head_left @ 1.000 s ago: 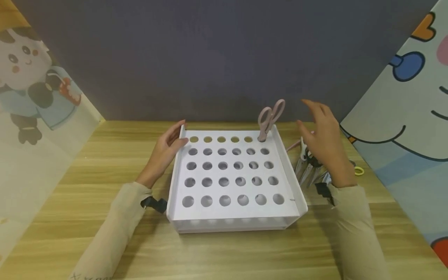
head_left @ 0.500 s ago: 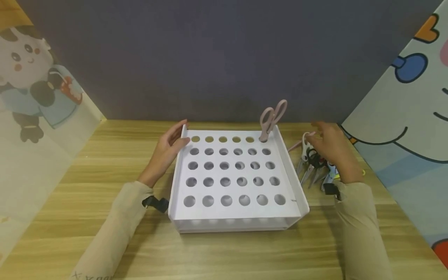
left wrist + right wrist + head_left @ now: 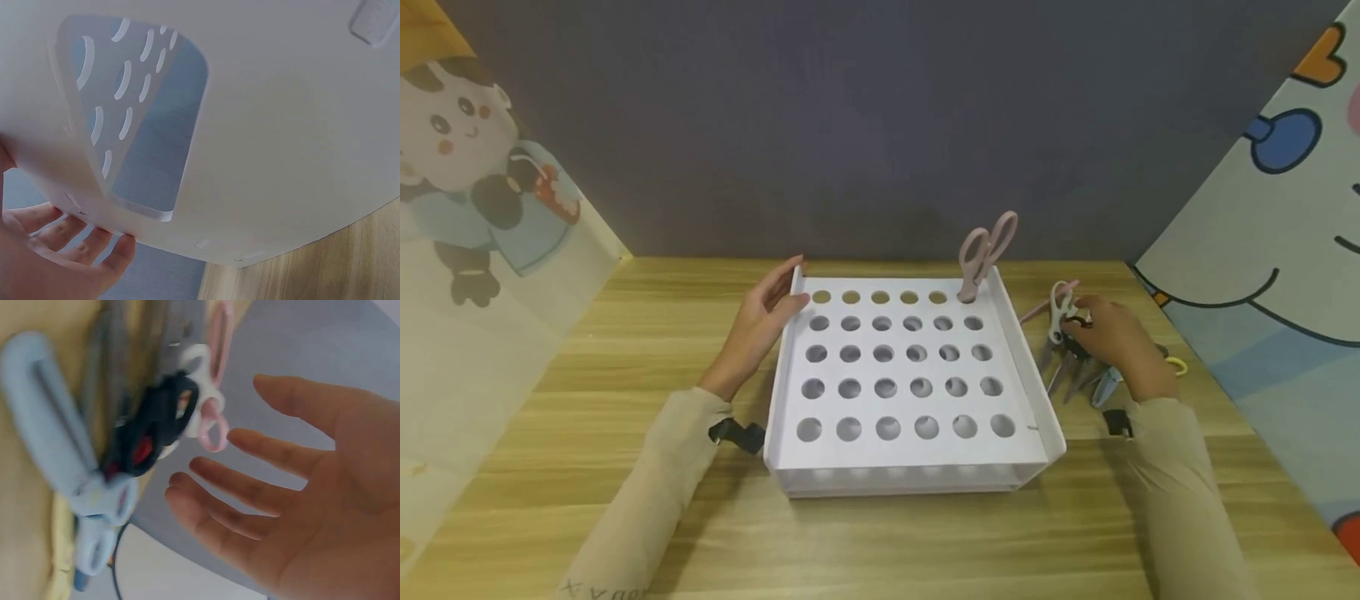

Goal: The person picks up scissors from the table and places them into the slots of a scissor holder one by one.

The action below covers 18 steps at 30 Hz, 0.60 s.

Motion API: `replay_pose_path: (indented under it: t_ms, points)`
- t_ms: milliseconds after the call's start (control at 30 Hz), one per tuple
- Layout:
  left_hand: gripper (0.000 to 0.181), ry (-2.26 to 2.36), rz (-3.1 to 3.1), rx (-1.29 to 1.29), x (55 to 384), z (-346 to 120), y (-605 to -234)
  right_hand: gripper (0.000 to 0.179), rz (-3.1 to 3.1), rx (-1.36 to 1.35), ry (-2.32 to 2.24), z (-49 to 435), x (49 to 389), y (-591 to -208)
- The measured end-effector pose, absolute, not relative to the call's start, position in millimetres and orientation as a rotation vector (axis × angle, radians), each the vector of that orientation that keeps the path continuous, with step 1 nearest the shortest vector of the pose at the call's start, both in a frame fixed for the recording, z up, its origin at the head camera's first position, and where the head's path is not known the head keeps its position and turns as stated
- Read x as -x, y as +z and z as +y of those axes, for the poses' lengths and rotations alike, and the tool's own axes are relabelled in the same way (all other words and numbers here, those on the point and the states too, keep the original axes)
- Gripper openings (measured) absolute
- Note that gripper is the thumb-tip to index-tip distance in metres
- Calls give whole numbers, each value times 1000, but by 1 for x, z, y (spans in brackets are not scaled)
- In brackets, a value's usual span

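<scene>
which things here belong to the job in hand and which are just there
Likely part of the job:
white rack, gripped by the left hand
pink scissors, standing in it
white-handled scissors, black-handled scissors and pale blue scissors, near the right hand

Likely just there:
left cartoon panel
right cartoon panel
grey wall

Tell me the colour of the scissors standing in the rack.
Pale pink; the scissors show best in the head view.

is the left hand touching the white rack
Touching. In the head view, the left hand has its thumb lapped over the side of the white rack; the left wrist view shows its fingertips against the edge.
</scene>
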State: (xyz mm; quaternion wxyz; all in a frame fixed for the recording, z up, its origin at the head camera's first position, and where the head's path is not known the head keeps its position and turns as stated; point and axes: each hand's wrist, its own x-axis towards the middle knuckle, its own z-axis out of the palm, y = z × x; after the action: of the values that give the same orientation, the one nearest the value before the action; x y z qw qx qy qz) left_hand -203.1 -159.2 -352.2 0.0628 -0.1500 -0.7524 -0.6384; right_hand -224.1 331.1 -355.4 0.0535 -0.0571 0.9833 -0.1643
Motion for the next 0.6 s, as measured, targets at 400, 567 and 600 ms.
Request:
replay_pose_path:
  t_ms: [400,567,600]
  points:
    - [55,-1938,-2236,467,203,-159,-351,60,3039,96,-464,341,227,-385]
    - [56,-1948,-2223,468,202,-157,-352,59,3051,78,-452,342,225,-386]
    - [56,-1948,-2222,467,202,-157,-352,59,3055,82,-446,342,225,-386]
